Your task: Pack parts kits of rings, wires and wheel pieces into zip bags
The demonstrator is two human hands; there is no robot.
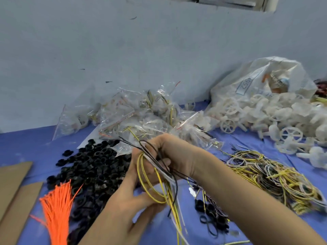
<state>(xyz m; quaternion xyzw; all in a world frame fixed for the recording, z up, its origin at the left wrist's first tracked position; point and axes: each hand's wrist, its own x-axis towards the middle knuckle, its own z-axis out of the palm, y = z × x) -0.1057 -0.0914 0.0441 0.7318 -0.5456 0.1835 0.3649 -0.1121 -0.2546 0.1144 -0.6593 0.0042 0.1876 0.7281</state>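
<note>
My left hand and my right hand both grip a small bundle of yellow, black and white wires, looped into a coil above the blue table cover. A heap of black rings lies just left of my hands. A big tangle of loose wires spreads to the right. White wheel pieces are piled at the back right. Clear zip bags holding packed kits are heaped behind my hands.
An orange bundle of thin ties lies at the front left beside brown cardboard sheets. A white plastic sack leans on the grey wall behind the wheel pile. A few black rings sit below my right forearm.
</note>
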